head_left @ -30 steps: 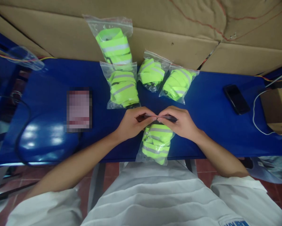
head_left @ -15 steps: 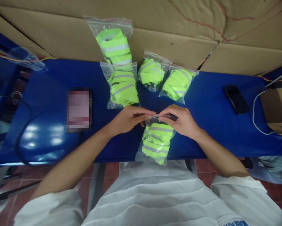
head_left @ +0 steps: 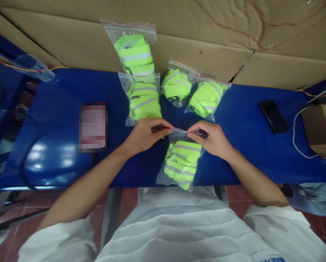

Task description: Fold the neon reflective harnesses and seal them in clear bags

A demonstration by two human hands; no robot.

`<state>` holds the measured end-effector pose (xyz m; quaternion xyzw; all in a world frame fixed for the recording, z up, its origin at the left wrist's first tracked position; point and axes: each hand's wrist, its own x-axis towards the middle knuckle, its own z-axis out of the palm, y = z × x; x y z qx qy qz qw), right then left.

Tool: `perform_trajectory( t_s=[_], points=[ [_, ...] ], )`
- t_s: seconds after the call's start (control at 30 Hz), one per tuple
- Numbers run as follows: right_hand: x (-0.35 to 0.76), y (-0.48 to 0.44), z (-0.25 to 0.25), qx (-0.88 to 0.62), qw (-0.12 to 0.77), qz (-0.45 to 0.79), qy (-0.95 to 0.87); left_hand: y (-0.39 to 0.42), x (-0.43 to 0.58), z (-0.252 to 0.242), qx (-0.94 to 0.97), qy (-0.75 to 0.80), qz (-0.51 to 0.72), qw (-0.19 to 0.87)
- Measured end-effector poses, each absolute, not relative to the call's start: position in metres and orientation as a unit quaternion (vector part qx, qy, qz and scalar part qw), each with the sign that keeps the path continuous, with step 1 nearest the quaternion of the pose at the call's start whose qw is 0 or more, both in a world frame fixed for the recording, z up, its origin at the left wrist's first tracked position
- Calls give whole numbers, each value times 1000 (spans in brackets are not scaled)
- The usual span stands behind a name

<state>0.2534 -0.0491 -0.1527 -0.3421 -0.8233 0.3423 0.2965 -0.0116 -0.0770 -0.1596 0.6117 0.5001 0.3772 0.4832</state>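
Observation:
A clear zip-lock bag [head_left: 163, 178] lies at the table's front edge, with a folded neon-yellow reflective strap [head_left: 182, 165] with grey stripes inside. My left hand [head_left: 148, 136] pinches the left end of the bag's top strip between thumb and forefinger. At the strip's right part, my right hand [head_left: 210, 138] pinches it the same way. Between the two pinches the strip shows as a thin, nearly straight line. Just beyond my left hand lies another bagged neon-yellow strap [head_left: 145, 102].
More bagged neon straps lie at the back: one leaning on the cardboard [head_left: 78, 43], two side by side. A black phone [head_left: 273, 116] rests at right near a cardboard box [head_left: 319, 127]. A blurred-out rectangular item [head_left: 93, 125] and a clear plastic cup [head_left: 40, 69] are at left.
My left hand has shifted slightly left, away from my right hand, so more of the bag's strip shows between them. My right hand stays pinched in nearly the same place.

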Motion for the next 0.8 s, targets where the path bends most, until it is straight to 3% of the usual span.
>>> perform_trajectory(
  t_s=[0.23,0.47,0.8],
  points=[
    [251,-50,-150,-345,295,349,-820,-81,-7,-158,664,492,398,399],
    [249,-54,-147,-343,295,350,-820,-81,-3,-159,633,472,399,467],
    [247,-58,-144,-329,310,343,-823,-83,-3,-157,642,448,406,471]
  ],
)
